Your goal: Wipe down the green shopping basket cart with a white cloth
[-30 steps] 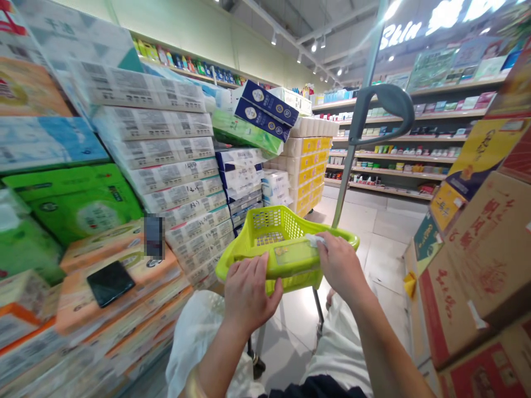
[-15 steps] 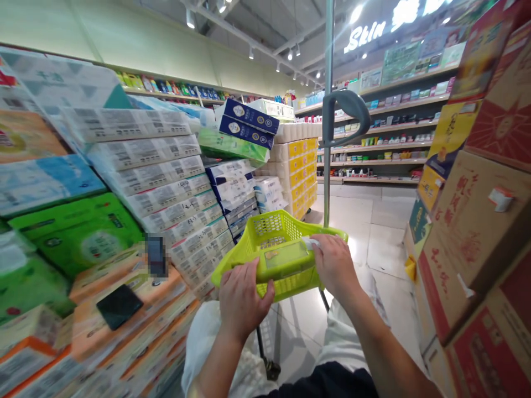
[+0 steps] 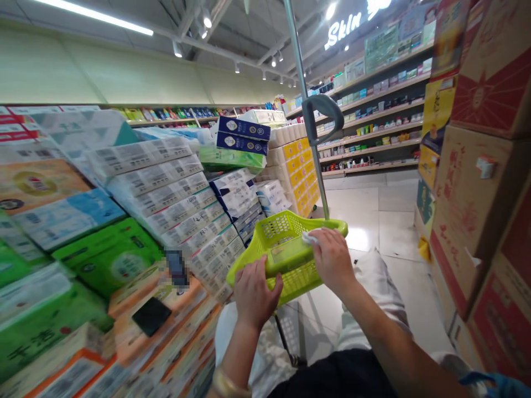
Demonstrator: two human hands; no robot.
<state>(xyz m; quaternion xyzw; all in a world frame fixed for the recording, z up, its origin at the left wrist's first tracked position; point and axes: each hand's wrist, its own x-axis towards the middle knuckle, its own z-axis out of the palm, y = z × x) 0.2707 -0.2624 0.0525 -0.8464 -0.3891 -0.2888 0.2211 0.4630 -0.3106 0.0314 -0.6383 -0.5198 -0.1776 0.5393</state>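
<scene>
A lime-green plastic shopping basket [image 3: 286,282] with perforated sides sits in front of my knees on a wheeled frame. My left hand [image 3: 258,293] is closed over the near-left part of its rim, thumb on the near side. My right hand [image 3: 334,260] presses a crumpled white tissue [image 3: 314,236] against the top of the rim, towards the right end. Between my hands, a rectangular label [image 3: 286,251] shows on the rim. Behind the basket rises a metal pole [image 3: 295,41], tilted, carrying a grey loop handle [image 3: 323,119].
Stacked tissue packs [image 3: 166,177] fill the left side. A black flat object [image 3: 151,316] lies on orange packs, near a blurred-out patch [image 3: 177,268]. Cardboard cartons [image 3: 468,210] are piled on the right. Stocked shelves [image 3: 381,138] stand beyond the tiled floor [image 3: 365,207].
The view has turned, and the pole now leans to the left in it. My right hand has shifted slightly along the rim with the tissue, which shows more. My left hand keeps its hold.
</scene>
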